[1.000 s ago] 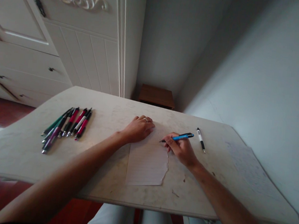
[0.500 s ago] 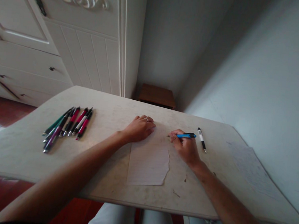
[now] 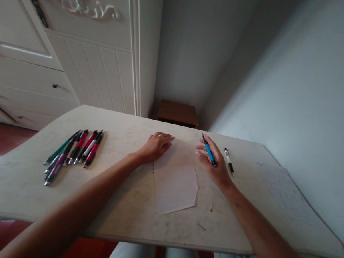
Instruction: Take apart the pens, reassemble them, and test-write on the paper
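In the right hand [image 3: 219,171] I'm holding the blue pen [image 3: 209,151] loosely: it is lying slantwise along the hand with its thin end pointing away from me, while the fingers are spreading apart rather than pinching. That slack is worrying me most; a small roll of the wrist could be letting the pen slide out and drop onto the table [image 3: 122,213], just right of the torn sheet [image 3: 175,191], which I'm using as my landmark.

The left hand [image 3: 155,148] is gripping nothing; it is resting palm down over the sheet's far left part. The sheet is lying askew in front of me, its ragged edge facing right. With the near part lying unpinned, a sideways drag from either hand could be swivelling or creasing it. Its far edge is blending into the tabletop, so I can't tell where it ends.

Further right of the sheet, a white-and-black pen [image 3: 229,162] is lying just beside the right hand, where the knuckles could be knocking it away. The pen cluster [image 3: 77,148] is sitting well left, nearly out of risk.
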`<action>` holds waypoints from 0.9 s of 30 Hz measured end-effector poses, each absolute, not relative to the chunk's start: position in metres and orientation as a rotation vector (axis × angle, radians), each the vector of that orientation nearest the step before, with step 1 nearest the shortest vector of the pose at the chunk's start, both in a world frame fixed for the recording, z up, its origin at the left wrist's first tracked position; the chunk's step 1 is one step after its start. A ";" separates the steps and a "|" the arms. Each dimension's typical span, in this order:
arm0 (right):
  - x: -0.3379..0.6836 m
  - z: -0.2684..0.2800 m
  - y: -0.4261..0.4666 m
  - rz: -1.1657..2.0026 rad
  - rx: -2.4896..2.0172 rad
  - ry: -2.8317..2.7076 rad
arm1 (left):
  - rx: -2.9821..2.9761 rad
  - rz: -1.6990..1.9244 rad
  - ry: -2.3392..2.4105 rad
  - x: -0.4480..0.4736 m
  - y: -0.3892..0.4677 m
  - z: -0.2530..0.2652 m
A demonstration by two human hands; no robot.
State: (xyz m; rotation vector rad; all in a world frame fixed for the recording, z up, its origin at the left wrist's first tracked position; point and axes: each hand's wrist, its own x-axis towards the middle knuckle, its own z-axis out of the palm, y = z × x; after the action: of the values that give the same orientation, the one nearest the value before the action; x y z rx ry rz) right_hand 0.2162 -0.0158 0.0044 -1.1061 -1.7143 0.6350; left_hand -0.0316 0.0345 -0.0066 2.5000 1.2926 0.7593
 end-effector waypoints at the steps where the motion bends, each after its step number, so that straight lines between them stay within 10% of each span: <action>1: 0.218 0.004 -0.014 0.617 -1.098 -1.706 | 2.476 0.819 1.264 -0.035 0.039 -0.007; 27: 0.227 0.015 -0.013 0.511 -0.932 -1.985 | 2.624 0.769 1.287 -0.058 0.050 -0.011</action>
State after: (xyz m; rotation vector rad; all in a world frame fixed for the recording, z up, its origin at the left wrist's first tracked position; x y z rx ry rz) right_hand 0.2266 -0.0132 0.0147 -0.9321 -1.9850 0.5109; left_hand -0.0585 0.0499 -0.0111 2.6240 1.2873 0.7691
